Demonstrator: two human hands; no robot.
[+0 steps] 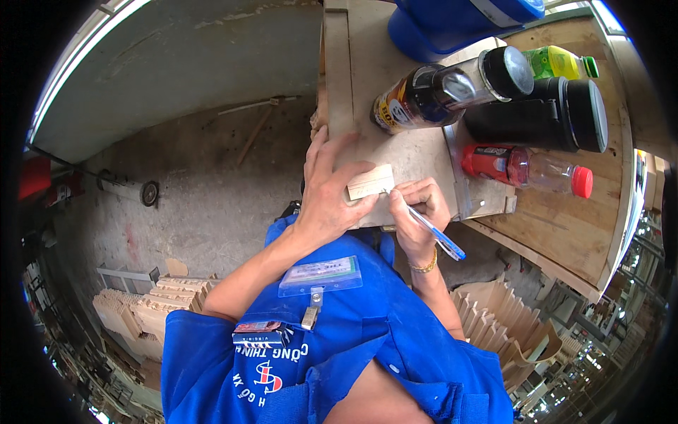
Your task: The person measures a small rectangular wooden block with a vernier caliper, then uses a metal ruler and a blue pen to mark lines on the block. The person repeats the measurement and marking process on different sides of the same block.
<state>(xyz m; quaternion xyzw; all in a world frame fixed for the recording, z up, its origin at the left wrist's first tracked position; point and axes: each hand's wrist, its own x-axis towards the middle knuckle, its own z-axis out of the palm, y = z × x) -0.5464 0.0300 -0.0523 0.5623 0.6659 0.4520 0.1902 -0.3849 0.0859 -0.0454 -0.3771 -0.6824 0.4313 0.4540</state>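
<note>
A small pale wooden block [370, 182] lies on the worktop [374, 152] in front of me, with faint marks on its face. My left hand [328, 185] grips the block from its left side, thumb and a finger at its edges. In my right hand [421, 212] is a blue and white pen [446, 242], pinched between the fingers. The pen's tip meets the block's lower right corner; whether it presses on the wood I cannot tell.
Beyond my hands lie a dark-labelled bottle [409, 102], a clear jar with a black lid [505, 73], a black flask [544, 115], a red-labelled bottle [519, 167] and a green bottle [561, 63]. A blue bucket [424, 35] stands farther back. Stacked wooden pieces [148, 307] are at lower left.
</note>
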